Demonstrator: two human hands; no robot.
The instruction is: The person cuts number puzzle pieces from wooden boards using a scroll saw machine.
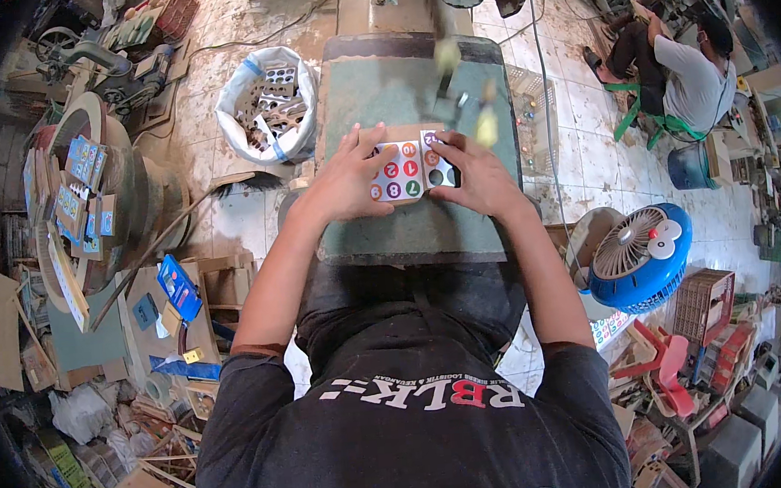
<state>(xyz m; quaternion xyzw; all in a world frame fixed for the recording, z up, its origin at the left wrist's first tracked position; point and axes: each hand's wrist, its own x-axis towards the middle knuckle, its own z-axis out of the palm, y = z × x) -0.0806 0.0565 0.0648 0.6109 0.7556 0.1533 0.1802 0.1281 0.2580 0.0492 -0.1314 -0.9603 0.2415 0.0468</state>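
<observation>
Both my hands press a small flat wooden board (406, 171) onto the green table (378, 89) of a saw machine. The board has a white face printed with coloured round discs, and two round holes show at its right end. My left hand (344, 181) lies flat on the board's left part, fingers spread. My right hand (477, 180) grips the right edge. A thin vertical blade with a blurred yellow-green guard (446, 56) stands just beyond the board.
A white sack of cut-out boards (269, 102) stands left of the table. Printed boards and wood scraps (75, 204) pile up at left. A blue fan (641, 256) sits at right. Another person (684, 74) sits at the far right.
</observation>
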